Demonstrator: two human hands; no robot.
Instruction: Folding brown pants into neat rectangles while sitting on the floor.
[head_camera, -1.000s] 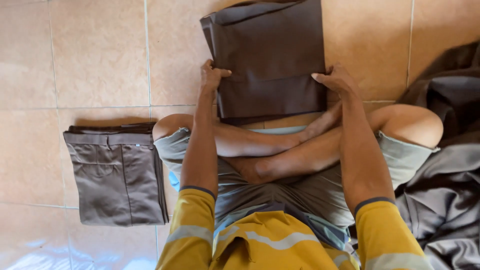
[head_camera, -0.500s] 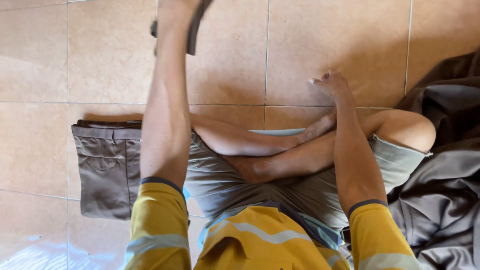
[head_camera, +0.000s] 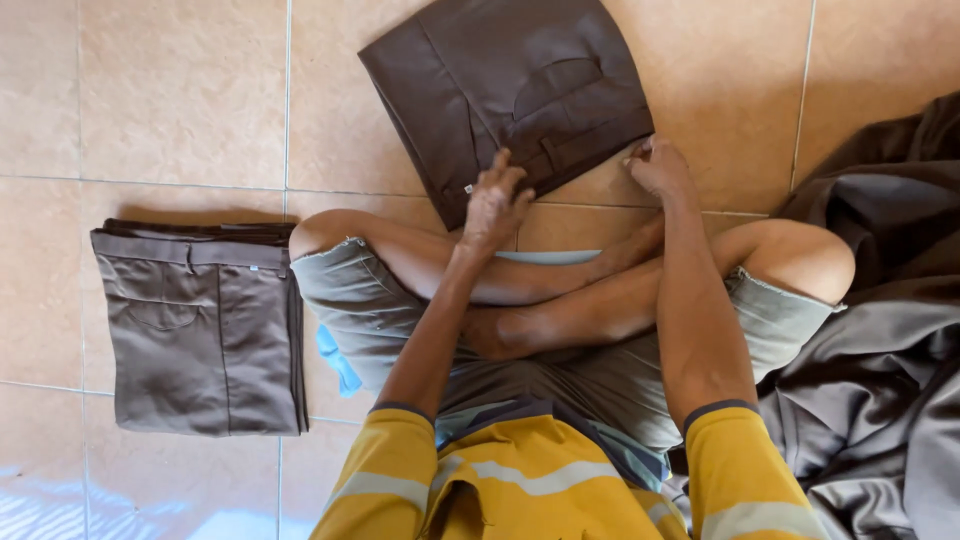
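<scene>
Tan glazed tile floor (head_camera: 180, 90), seated folder, 3 lots of brown trousers.

Lot 1, in hand: dark brown folded trousers of smooth woven cloth (head_camera: 510, 85), lying flat on the floor just ahead of the crossed legs, tilted, back pocket flap and waistband facing up; already folded down to a compact rectangle, near edge not yet squared. Left hand (head_camera: 495, 200) rests on the near left corner, fingers curled and pinching the cloth edge. Right hand (head_camera: 655, 165) is at the near right corner, fingers closed around the edge. Lot 2, judged done: grey-brown folded trousers stack (head_camera: 200, 325), squared, on the floor beside the left knee, well apart from both hands. Lot 3, judged outstanding: loose heap of dark grey-brown garments (head_camera: 880, 350), unfolded, against the right knee.
</scene>
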